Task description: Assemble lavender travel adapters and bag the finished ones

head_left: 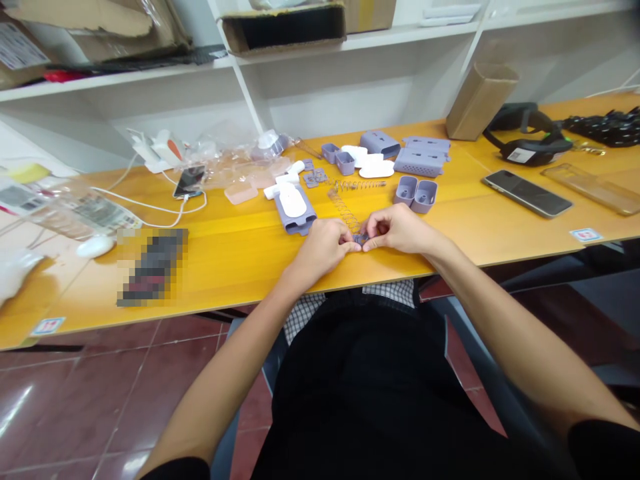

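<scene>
My left hand and my right hand meet over the front edge of the orange table. Both pinch a small lilac-grey plastic part between their fingertips. A long metal spring lies on the table just behind the hands, running back from them. A lilac housing with a white oval piece on it sits behind my left hand. A lilac twin-cup part stands behind my right hand.
More lilac and white plastic parts lie further back. A phone lies at the right, another phone on a white cable at the left, with clear bags, a headset, a cardboard box and white shelves behind.
</scene>
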Demonstrator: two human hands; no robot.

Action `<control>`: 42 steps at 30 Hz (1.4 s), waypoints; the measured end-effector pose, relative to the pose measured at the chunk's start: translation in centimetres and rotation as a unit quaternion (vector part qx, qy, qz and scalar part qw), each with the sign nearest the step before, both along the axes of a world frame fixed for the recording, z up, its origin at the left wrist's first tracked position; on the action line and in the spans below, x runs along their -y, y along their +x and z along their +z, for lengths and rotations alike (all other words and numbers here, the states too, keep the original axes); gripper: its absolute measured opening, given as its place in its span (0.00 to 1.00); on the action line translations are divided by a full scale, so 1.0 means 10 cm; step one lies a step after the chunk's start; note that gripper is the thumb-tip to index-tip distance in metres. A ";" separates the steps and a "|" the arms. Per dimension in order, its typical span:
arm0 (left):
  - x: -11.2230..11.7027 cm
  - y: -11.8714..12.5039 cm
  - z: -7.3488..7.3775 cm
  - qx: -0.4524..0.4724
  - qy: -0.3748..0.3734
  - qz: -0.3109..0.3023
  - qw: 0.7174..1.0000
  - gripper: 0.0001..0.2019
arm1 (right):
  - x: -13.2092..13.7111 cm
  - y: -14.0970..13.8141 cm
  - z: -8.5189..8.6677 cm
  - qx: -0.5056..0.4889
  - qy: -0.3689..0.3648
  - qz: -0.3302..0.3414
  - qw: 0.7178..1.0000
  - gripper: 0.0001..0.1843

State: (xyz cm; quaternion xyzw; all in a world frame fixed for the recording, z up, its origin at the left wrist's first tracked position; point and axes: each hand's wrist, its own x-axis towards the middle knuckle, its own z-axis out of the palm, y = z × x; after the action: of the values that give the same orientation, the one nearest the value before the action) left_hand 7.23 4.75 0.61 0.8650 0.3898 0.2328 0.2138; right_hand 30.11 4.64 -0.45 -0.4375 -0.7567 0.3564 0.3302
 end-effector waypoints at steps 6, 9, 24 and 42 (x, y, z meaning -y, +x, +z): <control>-0.02 -0.01 0.02 0.003 -0.014 0.007 1.000 0.05 | -0.03 0.11 0.10 0.047 -0.022 0.047 0.998 0.13; -0.02 -0.01 0.02 0.005 -0.022 0.008 1.000 0.04 | -0.02 0.15 0.12 0.041 -0.028 0.062 0.997 0.11; -0.04 -0.01 0.02 0.012 -0.034 0.022 0.999 0.07 | -0.04 0.07 0.06 -0.050 -0.077 0.031 0.995 0.19; -0.05 -0.03 -0.04 0.005 -0.011 -0.025 1.000 0.10 | -0.06 0.01 0.08 0.013 -0.051 0.039 0.998 0.19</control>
State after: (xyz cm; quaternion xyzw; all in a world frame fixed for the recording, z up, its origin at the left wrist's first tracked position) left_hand 6.89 5.21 0.23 0.8708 0.3694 0.2275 0.2313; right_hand 30.18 5.22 0.32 -0.4288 -0.7579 0.4017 0.2833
